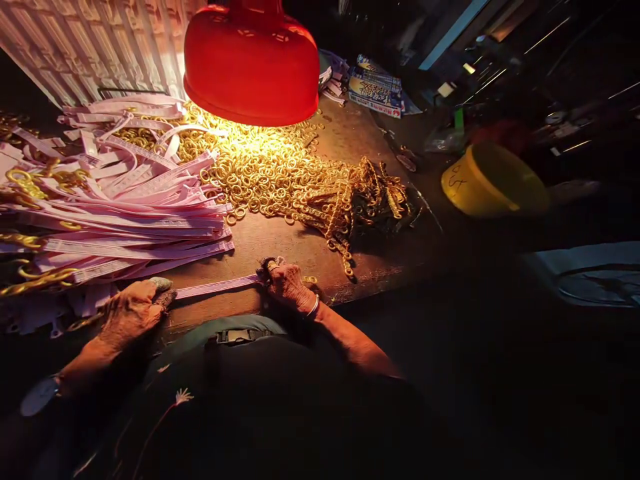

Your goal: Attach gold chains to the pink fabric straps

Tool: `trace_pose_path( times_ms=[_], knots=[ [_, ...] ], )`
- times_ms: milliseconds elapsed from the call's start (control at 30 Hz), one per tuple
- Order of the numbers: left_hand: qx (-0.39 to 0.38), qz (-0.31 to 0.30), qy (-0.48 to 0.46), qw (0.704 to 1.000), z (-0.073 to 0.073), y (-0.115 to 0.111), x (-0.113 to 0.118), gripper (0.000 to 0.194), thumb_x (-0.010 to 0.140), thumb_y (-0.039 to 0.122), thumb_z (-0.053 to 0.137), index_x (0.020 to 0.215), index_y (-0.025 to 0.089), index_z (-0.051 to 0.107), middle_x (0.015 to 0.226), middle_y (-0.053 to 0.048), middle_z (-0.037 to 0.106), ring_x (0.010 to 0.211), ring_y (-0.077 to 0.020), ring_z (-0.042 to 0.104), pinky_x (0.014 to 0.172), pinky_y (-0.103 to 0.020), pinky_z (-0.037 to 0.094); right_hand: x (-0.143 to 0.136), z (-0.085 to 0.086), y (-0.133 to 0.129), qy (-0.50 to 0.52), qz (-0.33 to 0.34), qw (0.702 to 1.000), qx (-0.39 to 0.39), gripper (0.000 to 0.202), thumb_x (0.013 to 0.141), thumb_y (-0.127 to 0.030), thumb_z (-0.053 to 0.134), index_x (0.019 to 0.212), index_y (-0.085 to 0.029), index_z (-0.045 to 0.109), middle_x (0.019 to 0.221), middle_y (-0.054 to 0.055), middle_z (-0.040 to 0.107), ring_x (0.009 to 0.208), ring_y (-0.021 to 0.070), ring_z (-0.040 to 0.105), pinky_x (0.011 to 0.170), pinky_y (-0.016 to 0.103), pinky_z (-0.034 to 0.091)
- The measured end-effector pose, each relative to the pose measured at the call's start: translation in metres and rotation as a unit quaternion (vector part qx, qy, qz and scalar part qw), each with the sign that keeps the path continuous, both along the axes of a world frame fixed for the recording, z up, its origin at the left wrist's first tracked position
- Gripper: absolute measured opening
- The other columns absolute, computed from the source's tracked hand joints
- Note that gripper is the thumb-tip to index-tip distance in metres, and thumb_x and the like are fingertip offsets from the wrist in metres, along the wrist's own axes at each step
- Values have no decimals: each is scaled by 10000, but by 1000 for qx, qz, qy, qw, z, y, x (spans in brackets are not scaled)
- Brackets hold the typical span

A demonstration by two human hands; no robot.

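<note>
Far left: heap of pink strips fanned over the tabletop, some w/ gold rings already on them, lying loose & overlapping. Behind them, a ribbed pale panel leans at the back.

Left hand lies at the tabletop's near edge, fingers curled together, pressing down on the left end of 1 pink strip. That strip runs flat & nearly straight along the near edge, apart from the heap, from left hand to right hand. A watch shows on the left wrist.

Right hand grips the strip's right end, fingers bunched tight round it & round something dark there; can't tell what the dark bit is. A bangle sits on the right wrist.

Above centre: red lamp shade hangs low, lighting a wide pile of gold rings just behind the strip. Right of the pile, a tangle of linked gold chains, touching the rings' edge. Back right: stacked printed packets. Far right, off the lit area: a yellow tub, tilted, in shadow.
</note>
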State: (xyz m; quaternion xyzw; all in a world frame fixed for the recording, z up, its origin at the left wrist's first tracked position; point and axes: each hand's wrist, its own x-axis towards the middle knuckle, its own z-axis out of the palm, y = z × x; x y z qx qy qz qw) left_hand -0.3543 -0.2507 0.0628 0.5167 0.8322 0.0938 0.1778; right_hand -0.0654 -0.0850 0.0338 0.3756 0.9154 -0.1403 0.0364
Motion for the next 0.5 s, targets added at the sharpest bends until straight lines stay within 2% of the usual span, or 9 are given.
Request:
trace_pose_path(
  times_ms=[67,133,233,300,367,433,500],
  knots=[
    [51,-27,20,998,-7,-5,5,364,856,450,502,899,181,743,963,-164,746,969,-354,667,847,-450,491,2,-3,1,26,18,999,28,268,1004,-348,520,926,-148,681,857,115,691,798,206,579,726,303,318],
    [93,-48,24,994,-13,-5,6,338,839,424,523,914,183,748,997,-168,735,996,-359,650,878,-475,486,6,-5,9,60,43,996,51,303,1001,-379,518,918,-154,702,915,133,705,894,231,575,827,332,344],
    [156,-57,-7,986,-14,7,4,250,829,380,574,887,198,736,918,-130,711,911,-297,646,828,-414,508,9,-6,37,116,32,988,102,345,1007,-376,467,1025,-151,728,1051,160,709,1049,276,553,946,388,352],
    [203,-63,-19,977,-8,27,4,222,841,340,573,887,186,726,819,-100,681,826,-262,632,778,-382,513,9,-5,65,129,-4,982,141,393,1006,-366,418,1129,-145,719,1092,172,701,1090,298,545,986,418,355],
    [255,-78,-26,963,4,56,6,250,860,288,555,1009,179,723,917,-98,702,883,-250,630,830,-382,514,7,0,98,112,-39,978,173,424,993,-331,384,1216,-139,689,1109,183,690,1091,314,543,1004,447,353],
    [284,-65,0,957,15,91,9,311,889,268,533,1127,167,706,1038,-119,710,978,-265,624,898,-408,499,6,9,131,70,-60,977,190,433,960,-265,381,1265,-128,656,1098,191,682,1059,321,540,989,467,354],
    [263,-51,38,963,24,126,10,364,899,264,537,1215,158,682,1119,-144,697,1072,-306,608,947,-452,469,5,21,159,14,-58,979,196,433,905,-183,404,1257,-108,645,1030,189,677,989,310,541,949,460,358]
  ],
)
